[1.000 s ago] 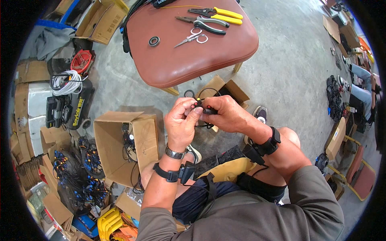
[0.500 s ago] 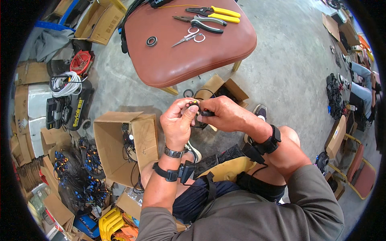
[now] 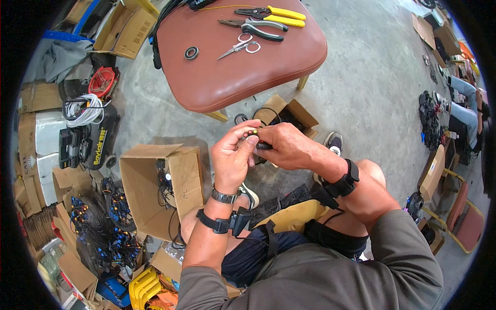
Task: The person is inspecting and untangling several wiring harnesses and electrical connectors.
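Observation:
In front of my knees, both hands meet over a small black part with red and yellow dots. My left hand is closed, pinching that part between thumb and fingers. My right hand presses up against it from the other side, its fingers curled round a dark, rounded black piece. Whether the two black pieces are joined cannot be seen, since the fingers cover most of them.
Ahead, a brown padded seat bears yellow-handled wire strippers, pliers, scissors and a bearing. Open cardboard boxes stand left and ahead. Bundled cables lie left. Another person sits far right.
My left hand has shifted slightly right, and its upper fingers have straightened a little over the dotted part. The seat and its tools appear slightly further left as the view moved.

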`<state>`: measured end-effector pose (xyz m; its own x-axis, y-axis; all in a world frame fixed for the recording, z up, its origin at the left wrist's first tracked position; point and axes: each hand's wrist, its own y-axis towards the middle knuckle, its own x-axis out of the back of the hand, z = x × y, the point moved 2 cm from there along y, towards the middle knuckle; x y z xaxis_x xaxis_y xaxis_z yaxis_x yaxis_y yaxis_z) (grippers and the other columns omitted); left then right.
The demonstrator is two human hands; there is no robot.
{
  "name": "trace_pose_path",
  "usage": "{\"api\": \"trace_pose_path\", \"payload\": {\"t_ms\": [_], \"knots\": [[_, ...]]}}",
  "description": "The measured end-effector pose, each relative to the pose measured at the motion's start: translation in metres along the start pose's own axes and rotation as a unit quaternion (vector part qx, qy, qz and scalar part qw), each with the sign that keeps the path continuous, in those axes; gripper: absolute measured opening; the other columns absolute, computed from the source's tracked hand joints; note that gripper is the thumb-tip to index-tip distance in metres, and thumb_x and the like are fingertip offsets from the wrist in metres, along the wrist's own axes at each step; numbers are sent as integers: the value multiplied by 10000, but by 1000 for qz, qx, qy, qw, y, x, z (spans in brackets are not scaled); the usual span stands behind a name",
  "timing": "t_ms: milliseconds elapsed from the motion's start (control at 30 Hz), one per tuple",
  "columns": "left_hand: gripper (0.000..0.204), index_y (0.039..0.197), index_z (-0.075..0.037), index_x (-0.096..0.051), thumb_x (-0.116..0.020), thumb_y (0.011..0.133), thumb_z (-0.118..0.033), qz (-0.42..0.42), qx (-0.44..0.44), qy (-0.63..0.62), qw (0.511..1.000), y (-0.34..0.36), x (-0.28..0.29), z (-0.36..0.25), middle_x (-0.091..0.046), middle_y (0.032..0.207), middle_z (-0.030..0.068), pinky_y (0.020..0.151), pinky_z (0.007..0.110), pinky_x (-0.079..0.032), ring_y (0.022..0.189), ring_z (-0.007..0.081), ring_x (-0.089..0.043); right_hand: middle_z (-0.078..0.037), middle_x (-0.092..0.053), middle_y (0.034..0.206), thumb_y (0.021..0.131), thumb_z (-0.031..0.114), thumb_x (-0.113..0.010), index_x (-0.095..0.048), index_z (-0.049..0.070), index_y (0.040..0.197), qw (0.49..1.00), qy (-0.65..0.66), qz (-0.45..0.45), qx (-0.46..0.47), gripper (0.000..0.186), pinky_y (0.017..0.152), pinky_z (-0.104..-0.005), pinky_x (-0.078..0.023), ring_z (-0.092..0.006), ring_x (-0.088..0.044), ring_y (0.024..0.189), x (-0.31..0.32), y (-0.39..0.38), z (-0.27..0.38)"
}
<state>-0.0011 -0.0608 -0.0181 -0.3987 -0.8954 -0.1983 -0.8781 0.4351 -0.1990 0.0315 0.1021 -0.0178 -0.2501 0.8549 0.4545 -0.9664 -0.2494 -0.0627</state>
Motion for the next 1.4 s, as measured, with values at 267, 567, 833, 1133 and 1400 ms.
{"api": "trace_pose_path", "payload": {"t_ms": [267, 567, 833, 1133, 1400], "knots": [[158, 1092, 20, -688, -659, 988, -95, -13, -14, -10, 1000, -1, 2, 2, -685, 1208, 107, 503, 178, -429, 574, 37, -525, -237, -680, 889, 825, 179, -721, -654, -17, 967, 1000, 3, -8, 20, 251, 735, -511, -528, -462, -651, 872, 1, 1, 4], [103, 1072, -24, -637, -642, 1000, -98, -42, 21, -122, 991, 7, 22, -4, -710, 1054, 143, 484, 189, -428, 548, 70, -527, -140, -661, 899, 882, 179, -737, -576, 9, 1235, 988, 144, -15, -54, 424, 741, -388, -521, -256, -653, 843, 15, -1, 10], [97, 1076, -41, -644, -649, 997, -97, -53, -5, -136, 989, 9, 29, -6, -699, 966, 119, 484, 186, -420, 551, 80, -522, -17, -635, 975, 935, 27, -612, -608, -28, 1233, 924, 376, -11, -75, 303, 788, -273, -486, -95, -577, 894, 13, 6, 2], [150, 1113, -15, -651, -663, 991, -102, -36, -21, -68, 997, 9, 33, -11, -694, 940, 107, 493, 190, -420, 561, 77, -523, 15, -632, 922, 1006, 55, -567, -674, 13, 1228, 923, 361, -25, -128, 249, 760, -246, -491, -62, -567, 831, 20, 1, 4], [190, 1133, 8, -656, -685, 983, -104, -9, -15, -25, 1000, 6, 27, -10, -717, 906, 76, 502, 200, -419, 568, 57, -526, 8, -637, 932, 1018, 38, -548, -671, 12, 1229, 914, 392, 4, -108, 245, 791, -250, -504, -66, -571, 856, 10, 2, -7]]}}
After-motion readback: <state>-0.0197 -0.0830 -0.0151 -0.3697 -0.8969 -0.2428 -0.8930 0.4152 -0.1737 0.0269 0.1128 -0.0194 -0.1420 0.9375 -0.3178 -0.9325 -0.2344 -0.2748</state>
